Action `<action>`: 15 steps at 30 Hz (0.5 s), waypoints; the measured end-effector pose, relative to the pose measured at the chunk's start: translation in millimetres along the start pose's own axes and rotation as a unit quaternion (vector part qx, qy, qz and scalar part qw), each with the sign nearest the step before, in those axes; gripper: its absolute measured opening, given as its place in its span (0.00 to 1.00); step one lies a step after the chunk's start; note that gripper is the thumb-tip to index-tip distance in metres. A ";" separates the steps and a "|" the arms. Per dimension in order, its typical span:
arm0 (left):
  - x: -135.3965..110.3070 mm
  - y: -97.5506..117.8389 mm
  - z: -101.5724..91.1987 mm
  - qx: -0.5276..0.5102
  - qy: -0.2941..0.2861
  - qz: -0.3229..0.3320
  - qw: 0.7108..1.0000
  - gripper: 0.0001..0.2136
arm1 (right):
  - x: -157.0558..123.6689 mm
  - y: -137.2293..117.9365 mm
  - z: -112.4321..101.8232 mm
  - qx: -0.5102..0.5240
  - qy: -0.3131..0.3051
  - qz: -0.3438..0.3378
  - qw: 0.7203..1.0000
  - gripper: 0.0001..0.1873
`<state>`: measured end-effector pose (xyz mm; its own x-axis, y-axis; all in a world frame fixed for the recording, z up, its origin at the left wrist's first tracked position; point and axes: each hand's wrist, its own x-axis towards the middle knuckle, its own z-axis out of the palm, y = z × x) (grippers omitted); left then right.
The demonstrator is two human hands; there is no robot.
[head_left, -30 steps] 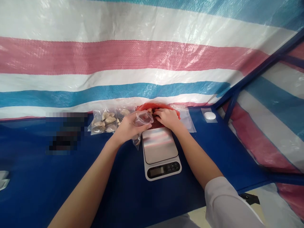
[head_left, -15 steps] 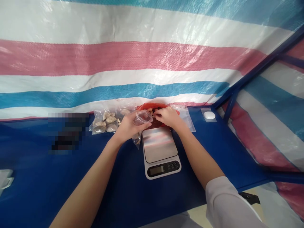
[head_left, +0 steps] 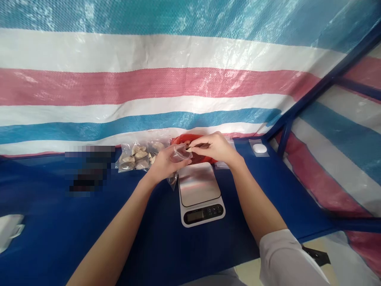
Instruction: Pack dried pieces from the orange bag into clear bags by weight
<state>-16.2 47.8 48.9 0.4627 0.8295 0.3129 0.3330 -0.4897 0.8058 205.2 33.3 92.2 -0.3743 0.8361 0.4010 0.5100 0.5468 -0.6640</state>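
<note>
head | left hand (head_left: 162, 163) holds clear bag (head_left: 180, 153) | right hand (head_left: 216, 147) pinches piece

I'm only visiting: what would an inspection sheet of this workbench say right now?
Surface: blue tabletop.
Job's things: small clear bag; pale piece at its mouth; red bag behind digital scale.
Clutter: filled clear bags; small white object in a clear sleeve; white item at the left edge.
Grippers: left hand holds the small clear bag; right hand pinches the pale piece.
Cables: nothing seen.
Surroundings: striped tarpaulin wall; blue frame pole.
</note>
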 end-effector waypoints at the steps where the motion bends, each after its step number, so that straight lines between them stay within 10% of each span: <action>1: 0.1 0.7 1.0 0.001 -0.002 0.005 1.000 0.28 | 0.1 -2.0 0.8 0.009 -0.011 -0.007 1.000 0.08; 15: -0.5 2.0 6.9 0.009 -0.025 0.050 0.998 0.21 | 6.1 -13.1 18.0 -0.068 -0.103 -0.014 0.992 0.10</action>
<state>-10.1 44.6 46.9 0.5340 0.7626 0.3650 0.2980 -0.5738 0.7628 182.3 30.4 92.0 -0.5329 0.8018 0.2704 0.5927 0.5817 -0.5570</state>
